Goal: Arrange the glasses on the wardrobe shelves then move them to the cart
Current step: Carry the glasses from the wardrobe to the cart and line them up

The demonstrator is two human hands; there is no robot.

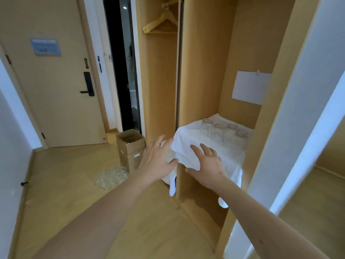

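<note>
Left hand: the left hand (158,157) is held wide, fingers straight and spread; nothing is gripped; it is reached toward the hanging corner of the white cloth (211,146), and whether the fingertips touch the cloth cannot be told.
Right hand: the right hand (207,163) is also wide and holds nothing; it lies over the front edge of the cloth, probably to smooth or steady it.
Cloth: one cloth is spread on the wardrobe shelf (248,128); it is judged to be there as a soft bed for the glass; its front part hangs over the edge.
Glasses on shelf: four glasses on the shelf (223,130) are counted, in one row near the back, close together; kept well apart from the hands.
Glasses on floor: a cluster of glasses on the floor (112,177) waits beside the cardboard box (130,146); the number cannot be counted.
Box: one, open on top.
Hangers: wooden hangers (162,21) on the rail; the count is not clear.
Cart: not seen.
Progress: arranging is judged only begun.
</note>
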